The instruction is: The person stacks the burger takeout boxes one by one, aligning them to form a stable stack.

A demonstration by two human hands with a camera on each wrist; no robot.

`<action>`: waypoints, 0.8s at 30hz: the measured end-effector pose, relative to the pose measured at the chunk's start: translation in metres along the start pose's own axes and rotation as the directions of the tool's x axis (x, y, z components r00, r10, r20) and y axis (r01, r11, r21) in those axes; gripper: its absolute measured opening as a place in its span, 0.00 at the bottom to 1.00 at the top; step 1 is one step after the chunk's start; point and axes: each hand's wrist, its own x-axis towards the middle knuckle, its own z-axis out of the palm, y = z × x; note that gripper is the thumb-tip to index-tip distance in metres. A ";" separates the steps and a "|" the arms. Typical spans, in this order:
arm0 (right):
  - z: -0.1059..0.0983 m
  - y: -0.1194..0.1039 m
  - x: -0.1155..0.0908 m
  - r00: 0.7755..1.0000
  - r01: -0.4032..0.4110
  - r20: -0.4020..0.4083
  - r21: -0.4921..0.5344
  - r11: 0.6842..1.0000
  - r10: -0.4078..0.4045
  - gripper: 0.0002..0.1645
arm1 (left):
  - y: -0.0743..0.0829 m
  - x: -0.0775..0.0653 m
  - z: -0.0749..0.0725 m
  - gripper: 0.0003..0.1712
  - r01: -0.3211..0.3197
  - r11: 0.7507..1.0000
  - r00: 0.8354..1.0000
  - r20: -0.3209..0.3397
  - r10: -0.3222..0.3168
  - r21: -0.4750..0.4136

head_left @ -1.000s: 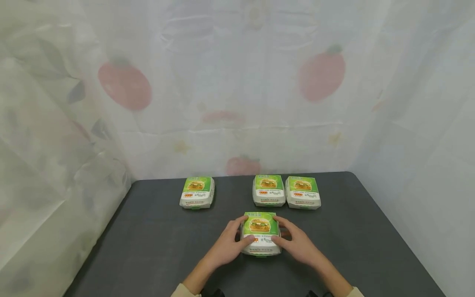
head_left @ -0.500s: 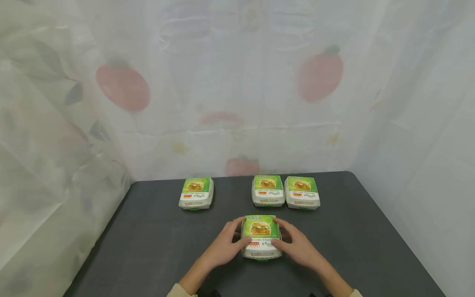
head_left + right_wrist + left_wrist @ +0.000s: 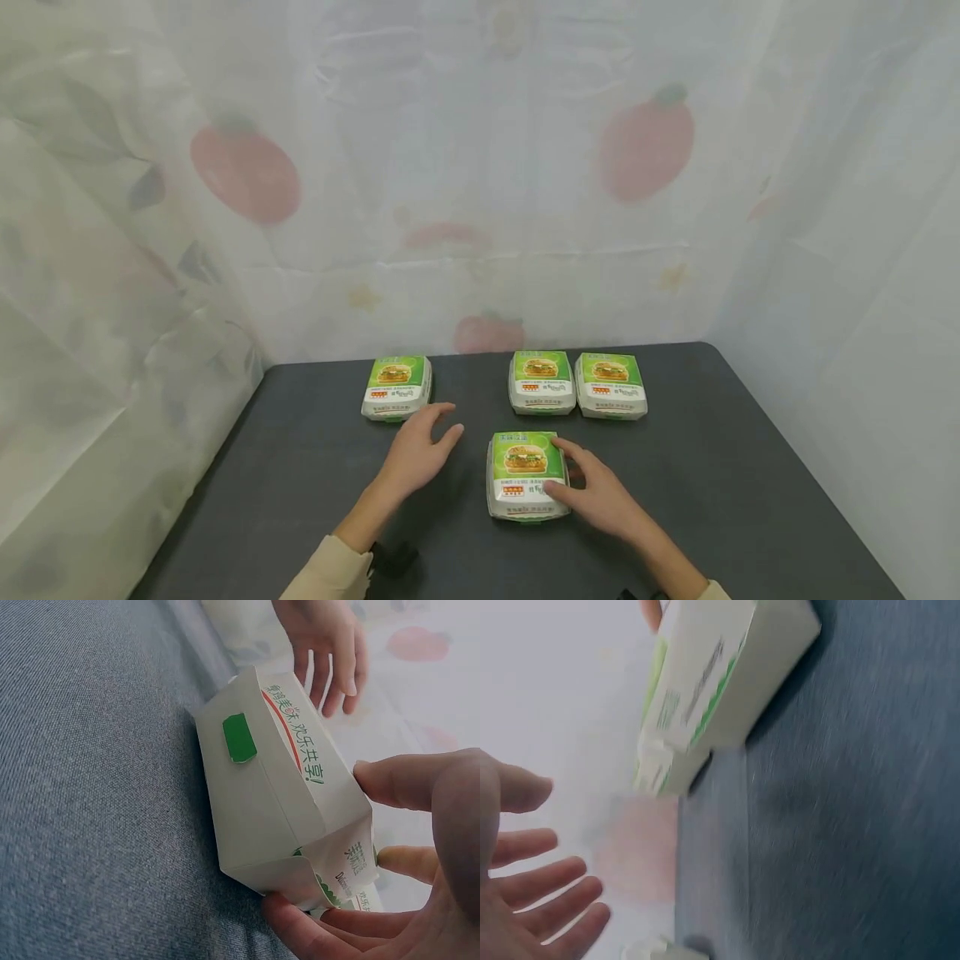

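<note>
While the right hand (image 3: 603, 493) gripped the near burger box (image 3: 517, 502) by its right side in the head view, the left hand (image 3: 416, 454) was apart from it, fingers loosely bent, over the dark table (image 3: 300, 492) left of centre. The near burger box lay in the lower centre of the frame, its green-and-white lid with a printed burger facing up. Farther up stood three matching boxes: a left box (image 3: 396, 388) near the left hand's fingertips, and, right of centre, a middle box (image 3: 542, 383) just beside a right box (image 3: 611, 387). Behind them hung a pale sheet (image 3: 450, 167) printed with strawberries. A cream sleeve (image 3: 330, 573) showed at the bottom edge.

In the left wrist view, the left hand was at lower left, its fingers spread and clear of the near burger box at upper centre.

In the right wrist view, the near burger box ran slantwise across the centre, a green tab (image 3: 239, 738) on its wall. The right hand's thumb pressed it from the right, with fingers against its side at the bottom; the left hand appeared at the top, apart from the box.
</note>
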 end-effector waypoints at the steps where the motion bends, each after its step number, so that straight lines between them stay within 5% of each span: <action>1: 0.000 0.000 0.000 1.000 0.000 -0.001 0.002 1.000 0.000 0.45 | -0.003 0.003 -0.003 0.23 -0.001 1.000 1.000 -0.020 0.002 0.011; 17: -0.001 -0.003 -0.002 1.000 -0.003 0.002 -0.004 1.000 0.003 0.45 | -0.056 0.042 -0.038 0.28 0.032 0.992 0.978 -0.208 -0.006 0.120; 24: 0.000 -0.004 -0.002 1.000 0.004 0.015 -0.020 1.000 -0.004 0.45 | -0.092 0.050 -0.049 0.34 0.123 0.984 0.986 -0.127 -0.108 0.125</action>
